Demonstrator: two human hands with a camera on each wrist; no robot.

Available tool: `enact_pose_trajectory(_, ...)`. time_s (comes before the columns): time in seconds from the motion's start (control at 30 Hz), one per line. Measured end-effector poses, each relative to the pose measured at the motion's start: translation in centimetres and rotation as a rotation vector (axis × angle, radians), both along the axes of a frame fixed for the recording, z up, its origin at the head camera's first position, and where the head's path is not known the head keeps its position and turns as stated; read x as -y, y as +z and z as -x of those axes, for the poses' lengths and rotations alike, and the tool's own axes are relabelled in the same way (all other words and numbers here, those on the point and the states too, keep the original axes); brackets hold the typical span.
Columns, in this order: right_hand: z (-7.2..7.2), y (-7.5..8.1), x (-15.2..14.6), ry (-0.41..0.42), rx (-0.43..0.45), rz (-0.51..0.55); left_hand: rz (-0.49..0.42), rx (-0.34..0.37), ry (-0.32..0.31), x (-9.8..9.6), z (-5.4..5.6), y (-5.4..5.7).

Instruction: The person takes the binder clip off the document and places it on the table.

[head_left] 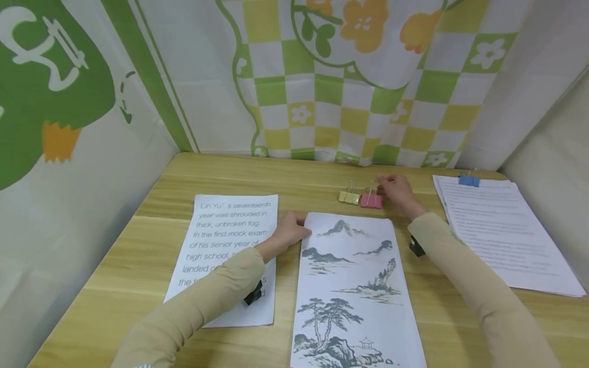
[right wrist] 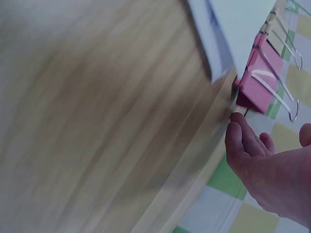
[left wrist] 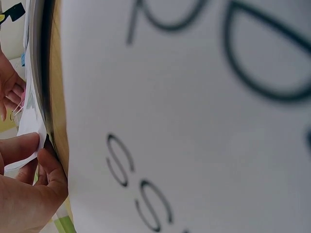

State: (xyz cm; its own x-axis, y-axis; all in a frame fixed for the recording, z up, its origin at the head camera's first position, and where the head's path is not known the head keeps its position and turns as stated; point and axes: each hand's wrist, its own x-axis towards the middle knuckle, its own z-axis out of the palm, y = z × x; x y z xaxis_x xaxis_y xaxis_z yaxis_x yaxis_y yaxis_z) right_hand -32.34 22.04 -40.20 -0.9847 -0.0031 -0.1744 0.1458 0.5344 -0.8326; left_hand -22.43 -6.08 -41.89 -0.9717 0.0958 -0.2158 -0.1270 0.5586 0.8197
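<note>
A stack of paper sheets [head_left: 349, 266] printed with ink landscapes lies at the centre of the table. My left hand [head_left: 289, 230] pinches its upper left corner between thumb and fingers, as the left wrist view shows with the paper [left wrist: 30, 121]. Behind the stack stand a pink binder clip [head_left: 371, 201] and, to its left, a pale yellow binder clip [head_left: 348, 198], wire handles up. My right hand [head_left: 398, 193] is right beside the pink clip; in the right wrist view its fingers [right wrist: 238, 138] are loosely bent, just short of the pink clip [right wrist: 265, 80], holding nothing.
A large-print text sheet [head_left: 230, 220] lies at the left, partly under my left forearm. At the right is a stack of printed pages [head_left: 501, 230] with a blue binder clip [head_left: 469, 180] on its top edge. A patterned cloth [head_left: 359, 112] hangs behind the table.
</note>
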Motion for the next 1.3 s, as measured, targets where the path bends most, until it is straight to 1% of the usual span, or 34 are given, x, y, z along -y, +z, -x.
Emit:
enact_pose_trajectory(0.07,0.0,-0.1,-0.8,-0.002,0.013,0.015,-0.001,-0.001,0.003,-0.2,0.0,-0.1)
enact_pose_trajectory(0.23,0.0,-0.3,-3.1,-0.005,0.016,-0.008,0.009,-0.012,0.013,-0.5,0.1,-0.1)
enact_pose_trajectory(0.33,0.0,-0.2,-4.4,-0.008,0.019,0.032,0.012,-0.006,0.021,-0.6,0.2,-0.1)
enact_pose_trajectory(0.47,-0.6,0.3,-6.0,-0.006,0.022,0.06,0.02,0.0,0.03,-0.8,0.2,0.0)
enact_pose_trajectory(0.67,-1.6,1.4,-8.9,-0.029,0.015,0.035,0.081,-0.024,0.022,-1.1,0.1,0.2)
enact_pose_trajectory(0.77,-2.0,1.7,-11.4,-0.063,0.0,-0.033,0.088,-0.032,0.015,-1.3,0.0,0.3)
enact_pose_trajectory(0.87,-2.6,2.0,-14.2,-0.105,-0.019,-0.143,0.08,-0.029,0.015,-1.3,-0.1,0.4)
enact_pose_trajectory(0.93,-3.0,2.0,-16.0,-0.148,-0.029,-0.209,0.08,-0.033,0.014,-1.4,-0.1,0.5)
enact_pose_trajectory(1.0,-3.2,1.8,-17.9,-0.218,-0.028,-0.264,0.091,-0.038,0.009,-1.4,-0.1,0.4)
enact_pose_trajectory(1.07,-3.6,1.7,-19.5,-0.259,-0.025,-0.325,0.105,-0.043,0.004,-1.5,0.0,0.4)
enact_pose_trajectory(1.17,-4.2,1.6,-21.7,-0.282,-0.023,-0.443,0.133,-0.057,-0.009,-1.6,0.1,0.4)
enact_pose_trajectory(1.2,-4.6,1.6,-22.3,-0.262,-0.03,-0.486,0.143,-0.06,-0.012,-1.6,0.2,0.4)
enact_pose_trajectory(1.23,-4.8,1.6,-22.9,-0.265,-0.034,-0.523,0.155,-0.065,-0.015,-1.7,0.2,0.3)
enact_pose_trajectory(1.3,-5.3,1.5,-24.0,-0.281,-0.037,-0.576,0.179,-0.075,-0.023,-1.8,0.2,0.3)
